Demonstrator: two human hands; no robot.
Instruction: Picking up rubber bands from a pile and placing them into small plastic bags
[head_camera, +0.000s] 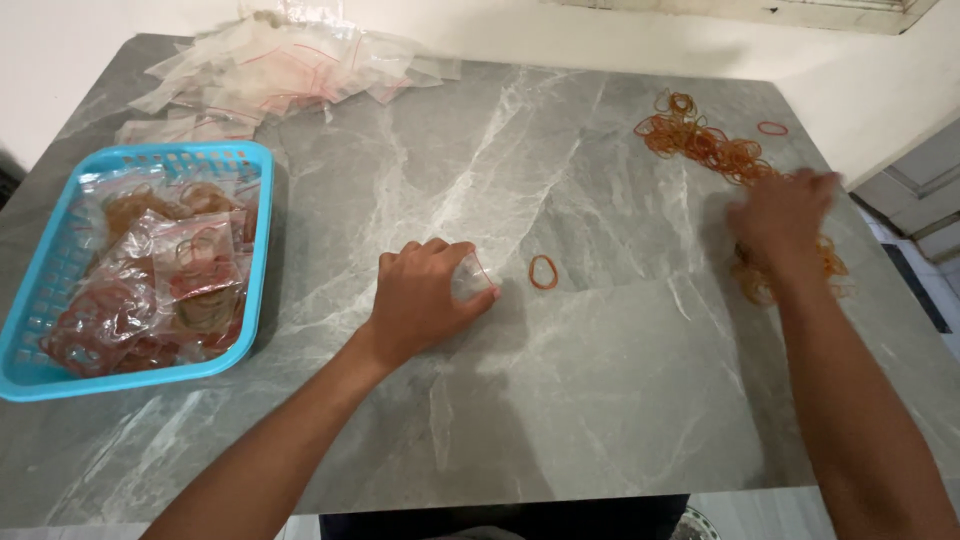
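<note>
My left hand (420, 297) rests near the middle of the grey marble table (560, 400), closed on a small clear plastic bag (472, 278). A single orange rubber band (543, 271) lies just to the right of it. My right hand (782, 218) is blurred, palm down on a heap of orange rubber bands (705, 140) at the table's far right; whether its fingers hold any bands is hidden.
A blue plastic basket (262, 240) at the left holds several clear bags filled with rubber bands. A pile of empty clear zip bags (290, 68) lies at the back left. One red band (772, 128) lies apart near the right edge.
</note>
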